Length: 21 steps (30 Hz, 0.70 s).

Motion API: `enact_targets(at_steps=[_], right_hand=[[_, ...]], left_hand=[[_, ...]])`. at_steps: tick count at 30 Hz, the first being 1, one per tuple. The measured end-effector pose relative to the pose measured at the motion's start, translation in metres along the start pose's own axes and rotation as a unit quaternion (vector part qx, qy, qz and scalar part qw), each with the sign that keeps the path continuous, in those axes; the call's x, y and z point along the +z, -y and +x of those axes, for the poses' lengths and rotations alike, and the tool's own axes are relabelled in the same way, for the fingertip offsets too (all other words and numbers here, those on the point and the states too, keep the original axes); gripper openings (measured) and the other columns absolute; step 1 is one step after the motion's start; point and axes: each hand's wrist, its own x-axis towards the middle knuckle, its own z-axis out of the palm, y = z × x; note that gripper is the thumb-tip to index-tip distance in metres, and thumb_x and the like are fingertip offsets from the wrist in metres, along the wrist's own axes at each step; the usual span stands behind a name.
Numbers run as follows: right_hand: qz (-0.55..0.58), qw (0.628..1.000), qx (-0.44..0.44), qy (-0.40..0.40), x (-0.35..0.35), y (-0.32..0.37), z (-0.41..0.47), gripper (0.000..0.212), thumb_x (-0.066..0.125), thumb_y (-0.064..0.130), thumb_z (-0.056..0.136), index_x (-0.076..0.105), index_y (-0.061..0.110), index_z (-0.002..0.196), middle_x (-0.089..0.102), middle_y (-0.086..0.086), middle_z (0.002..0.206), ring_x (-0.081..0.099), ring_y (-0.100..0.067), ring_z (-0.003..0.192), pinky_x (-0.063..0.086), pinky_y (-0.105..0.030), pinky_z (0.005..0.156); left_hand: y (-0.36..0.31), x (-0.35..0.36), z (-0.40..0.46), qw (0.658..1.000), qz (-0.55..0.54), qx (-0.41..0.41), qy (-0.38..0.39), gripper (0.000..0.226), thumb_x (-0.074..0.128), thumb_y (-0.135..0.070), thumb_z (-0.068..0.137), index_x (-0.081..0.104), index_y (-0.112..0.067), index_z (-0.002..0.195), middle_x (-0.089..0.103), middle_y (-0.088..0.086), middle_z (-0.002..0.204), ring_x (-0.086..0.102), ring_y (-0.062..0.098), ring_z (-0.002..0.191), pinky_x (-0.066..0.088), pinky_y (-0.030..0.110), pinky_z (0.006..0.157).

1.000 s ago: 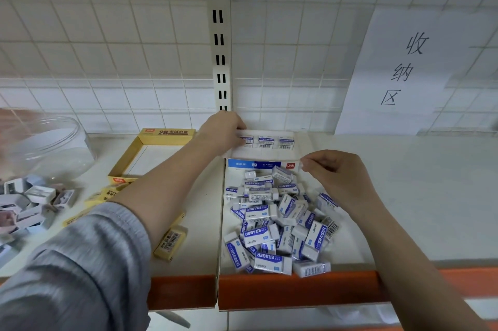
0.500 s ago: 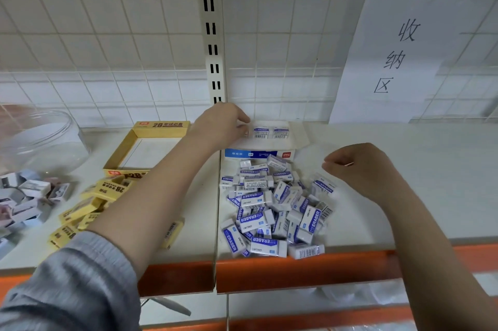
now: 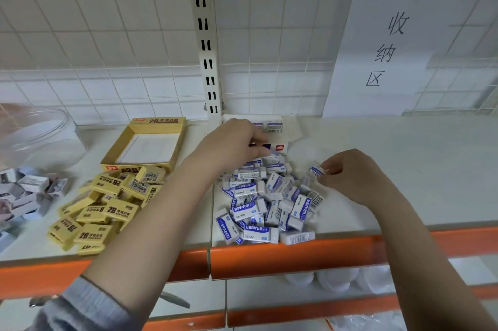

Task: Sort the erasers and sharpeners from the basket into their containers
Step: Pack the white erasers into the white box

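A heap of white-and-blue erasers (image 3: pixel 265 201) lies on the white shelf (image 3: pixel 404 168). Behind it stands an open white-and-blue eraser box (image 3: pixel 292 132) with a row of erasers (image 3: pixel 270 125) inside. My left hand (image 3: pixel 234 143) reaches over the box's front edge, its bent fingertips on the top of the heap. Whether it holds an eraser is hidden. My right hand (image 3: pixel 350 174) pinches one white-and-blue eraser (image 3: pixel 317 170) just right of the heap.
An open yellow 2B box (image 3: pixel 147 142) stands left of centre, with yellow erasers (image 3: pixel 107 201) heaped before it. Small grey sharpeners (image 3: pixel 24 193) and a clear jar (image 3: pixel 35 136) sit far left. A paper sign (image 3: pixel 382 52) hangs on the grid wall. The shelf's front edge (image 3: pixel 296 252) is orange.
My left hand drew back from inside the eraser box to the top of the heap. My right hand dipped to the heap's right side and now pinches an eraser.
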Motion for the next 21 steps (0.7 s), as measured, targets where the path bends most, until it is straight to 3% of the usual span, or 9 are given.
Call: enact_targets(at_steps=[2,6,15,18,21], right_hand=[[0.012,0.999,-0.022,-0.045,-0.002,-0.004,-0.003,0.015,0.069,0.012,0.08,0.072,0.01,0.094,0.063,0.001,0.082,0.055,-0.011,0.072,0.038,-0.016,0.06],[0.051,0.99,-0.066,-0.115,-0.005,-0.006,-0.009,0.017,0.067,0.009,0.079,0.069,0.022,0.089,0.059,0.008,0.08,0.051,0.002,0.068,0.034,0.001,0.061],[0.083,0.974,-0.094,-0.188,-0.006,-0.007,-0.014,0.023,0.068,0.008,0.08,0.07,0.018,0.1,0.06,0.004,0.084,0.052,-0.002,0.072,0.033,0.002,0.064],[0.097,0.971,-0.09,-0.198,-0.006,-0.009,-0.014,0.022,0.068,0.008,0.079,0.07,0.018,0.099,0.06,0.005,0.084,0.052,-0.002,0.07,0.034,0.0,0.063],[0.105,0.97,-0.088,-0.201,-0.005,-0.01,-0.013,0.02,0.068,0.01,0.08,0.069,0.019,0.098,0.061,0.005,0.085,0.053,-0.001,0.07,0.033,0.001,0.063]], left_hand=[[-0.002,0.004,0.002,0.999,0.011,0.0,0.03,0.038,0.066,-0.037,0.085,0.064,-0.024,0.12,0.066,-0.002,0.117,0.058,0.015,0.107,0.046,0.034,0.094],[-0.004,0.011,0.009,0.997,0.038,-0.013,0.058,0.042,0.07,-0.035,0.082,0.062,-0.024,0.122,0.064,-0.004,0.12,0.057,0.013,0.109,0.044,0.027,0.091],[-0.017,0.02,0.021,0.996,0.058,-0.042,0.056,0.032,0.063,-0.039,0.087,0.069,-0.02,0.112,0.068,0.0,0.108,0.061,0.018,0.096,0.047,0.028,0.082],[-0.018,0.022,0.02,0.996,0.048,-0.038,0.069,0.029,0.059,-0.033,0.091,0.068,-0.02,0.115,0.067,0.0,0.116,0.059,0.017,0.102,0.042,0.023,0.081],[-0.015,0.02,0.016,0.996,0.031,-0.027,0.078,0.029,0.062,-0.03,0.089,0.067,-0.021,0.117,0.068,-0.002,0.113,0.057,0.013,0.092,0.039,0.022,0.077]])
